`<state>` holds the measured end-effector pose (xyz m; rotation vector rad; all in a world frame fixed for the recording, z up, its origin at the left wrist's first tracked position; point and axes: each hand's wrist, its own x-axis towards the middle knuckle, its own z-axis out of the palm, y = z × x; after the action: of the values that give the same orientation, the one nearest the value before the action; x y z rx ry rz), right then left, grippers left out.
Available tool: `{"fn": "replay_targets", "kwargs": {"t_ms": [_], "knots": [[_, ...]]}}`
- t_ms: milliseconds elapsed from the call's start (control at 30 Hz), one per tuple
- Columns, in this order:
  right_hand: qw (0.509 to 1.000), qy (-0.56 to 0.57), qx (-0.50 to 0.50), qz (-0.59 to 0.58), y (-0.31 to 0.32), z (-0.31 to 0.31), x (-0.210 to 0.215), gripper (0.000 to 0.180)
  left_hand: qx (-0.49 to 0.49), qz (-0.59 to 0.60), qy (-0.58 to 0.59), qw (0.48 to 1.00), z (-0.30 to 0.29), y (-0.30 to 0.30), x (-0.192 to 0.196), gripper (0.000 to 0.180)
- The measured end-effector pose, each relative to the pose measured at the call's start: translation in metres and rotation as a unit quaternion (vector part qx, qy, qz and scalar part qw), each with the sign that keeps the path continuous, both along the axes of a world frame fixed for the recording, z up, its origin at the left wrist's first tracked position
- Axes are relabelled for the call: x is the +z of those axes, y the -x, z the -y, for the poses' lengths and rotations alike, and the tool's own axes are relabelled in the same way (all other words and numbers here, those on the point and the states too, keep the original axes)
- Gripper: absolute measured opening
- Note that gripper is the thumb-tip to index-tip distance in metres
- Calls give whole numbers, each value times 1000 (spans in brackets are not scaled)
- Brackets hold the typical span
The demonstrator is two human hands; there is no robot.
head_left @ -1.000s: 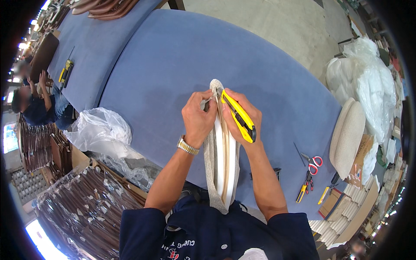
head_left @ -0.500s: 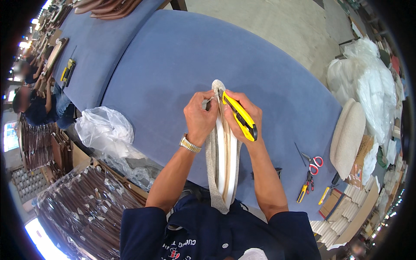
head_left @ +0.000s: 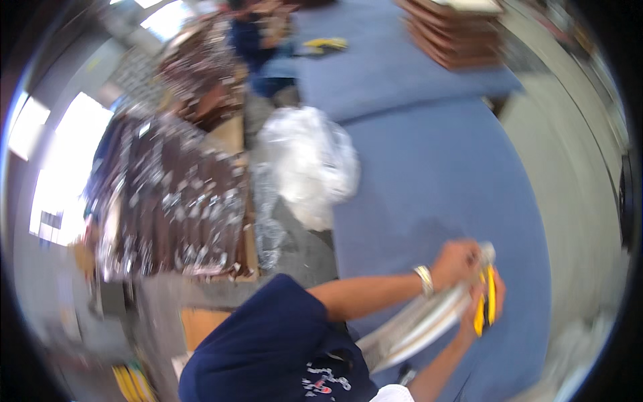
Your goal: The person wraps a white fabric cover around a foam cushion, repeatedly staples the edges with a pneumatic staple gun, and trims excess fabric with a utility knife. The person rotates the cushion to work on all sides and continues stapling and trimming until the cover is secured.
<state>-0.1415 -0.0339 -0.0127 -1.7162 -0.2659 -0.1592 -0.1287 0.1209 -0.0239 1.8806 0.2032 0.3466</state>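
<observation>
A long upholstered pad (head_left: 429, 326), seen edge-on, stretches from my body over the blue-covered table (head_left: 429, 181). Beige-grey fabric wraps its outside, and pale layers show along the edge. At its far end my left hand (head_left: 457, 262), with a metal watch on the wrist, is closed on the fabric; blur hides the exact finger grip. My right hand (head_left: 498, 299) is beside it, wrapped round a yellow and black utility knife (head_left: 490, 298). The blade's tip is too blurred to make out, but it lies close to the pad's far end.
Crumpled clear plastic (head_left: 308, 161) bulges at the table's left edge. Further left are plastic-wrapped brown panels (head_left: 174, 201). A stack of brown pads (head_left: 455, 33) and a yellow tool (head_left: 326, 45) lie on the far table. Another person (head_left: 268, 47) is partly visible beyond.
The whole view has swung to the left and blurred, so my hands and the pad now appear at the lower right. Both hands keep their hold on the pad and the knife.
</observation>
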Motion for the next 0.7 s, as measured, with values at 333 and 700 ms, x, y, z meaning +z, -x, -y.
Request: {"fn": "replay_targets", "kwargs": {"t_ms": [333, 700], "knots": [[959, 86, -218, -156, 37, 93, -34, 50, -40, 23, -17, 999, -12, 10, 3, 23], [732, 568, -59, -372, 179, 265, -67, 81, -41, 8, 58, 997, -19, 82, 51, 25]]}}
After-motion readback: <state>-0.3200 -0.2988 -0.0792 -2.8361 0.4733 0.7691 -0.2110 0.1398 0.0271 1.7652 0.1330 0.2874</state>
